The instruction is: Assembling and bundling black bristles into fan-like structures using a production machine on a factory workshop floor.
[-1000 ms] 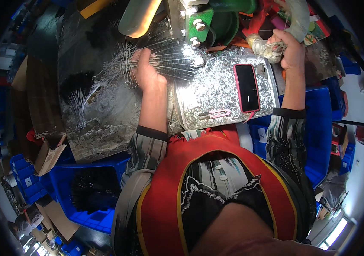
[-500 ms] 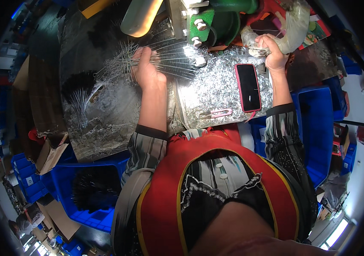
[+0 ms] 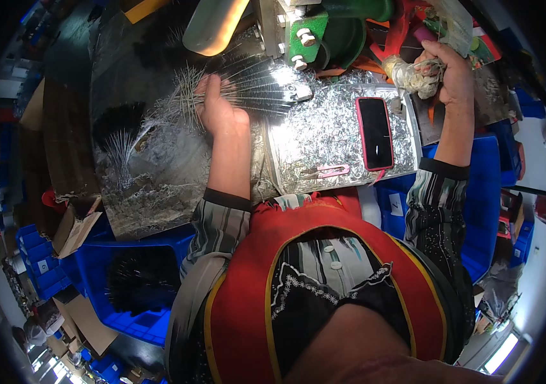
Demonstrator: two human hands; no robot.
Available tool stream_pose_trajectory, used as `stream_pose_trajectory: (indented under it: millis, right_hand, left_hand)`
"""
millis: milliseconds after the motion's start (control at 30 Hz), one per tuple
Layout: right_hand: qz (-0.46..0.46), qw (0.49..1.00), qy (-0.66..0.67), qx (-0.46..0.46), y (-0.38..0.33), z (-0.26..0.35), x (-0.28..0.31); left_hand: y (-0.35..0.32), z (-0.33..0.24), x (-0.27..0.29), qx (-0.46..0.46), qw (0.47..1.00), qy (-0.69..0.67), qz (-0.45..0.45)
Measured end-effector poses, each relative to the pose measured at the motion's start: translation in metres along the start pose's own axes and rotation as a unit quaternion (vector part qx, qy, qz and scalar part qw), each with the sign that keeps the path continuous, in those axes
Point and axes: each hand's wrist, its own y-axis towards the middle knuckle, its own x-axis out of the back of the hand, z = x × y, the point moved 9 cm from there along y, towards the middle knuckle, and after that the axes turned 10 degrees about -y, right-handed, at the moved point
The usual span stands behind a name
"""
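My left hand (image 3: 223,110) is closed round a fanned bundle of thin twisted-wire brushes (image 3: 253,86), with dark bristles toward the right and bare wire ends sticking out at the left. The bundle is over the left edge of a shiny metal-littered tray (image 3: 311,144). At the upper right my right hand (image 3: 455,75) has its fingers curled on a handle wrapped in pale, worn material (image 3: 407,75). This handle adjoins a red machine part (image 3: 402,32). Part of the grip is hidden by the hand. A green machine bracket with bolts (image 3: 303,40) stands between my hands.
On the tray lie a red-cased phone (image 3: 375,133) and pink-handled snips (image 3: 329,171). More wire brushes (image 3: 119,150) lie at the left of the bench. A lamp (image 3: 214,25) hangs above. Blue bins (image 3: 477,192) flank me; the left one (image 3: 138,329) holds black brushes.
My right hand has moved to the right, and the wrapped handle has shifted with it. My left hand stays nearly in place with its brush bundle.
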Motion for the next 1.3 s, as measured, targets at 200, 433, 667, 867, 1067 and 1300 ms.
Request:
stream_pose_trajectory:
  millis: [200, 433, 667, 867, 1067, 1300]
  right_hand:
    - [0.025, 0.999, 0.008, 0.018, 0.003, 0.008, 0.000]
    - [-0.048, 0.944, 0.111, 0.308, -0.012, -0.030, -0.016]
    - [-0.016, 0.952, 0.100, 0.290, -0.008, -0.036, -0.022]
    - [-0.014, 0.947, 0.099, 0.305, -0.005, -0.039, -0.016]
    - [-0.020, 0.992, 0.110, 0.065, -0.002, -0.025, -0.007]
    - [-0.005, 0.999, 0.034, 0.006, 0.002, -0.010, 0.002]
  left_hand:
    - [0.005, 0.004, -0.005, -0.009, 1.000, 0.019, 0.023]
    - [0.003, 0.004, -0.003, -0.010, 0.999, 0.007, 0.029]
    - [-0.006, 0.010, -0.020, 0.106, 0.980, 0.097, 0.139]
    - [-0.003, 0.018, -0.019, 0.107, 0.980, 0.076, 0.149]
    - [-0.006, 0.005, -0.013, 0.056, 0.994, 0.039, 0.085]
    - [-0.004, 0.009, -0.017, 0.046, 0.994, 0.016, 0.094]
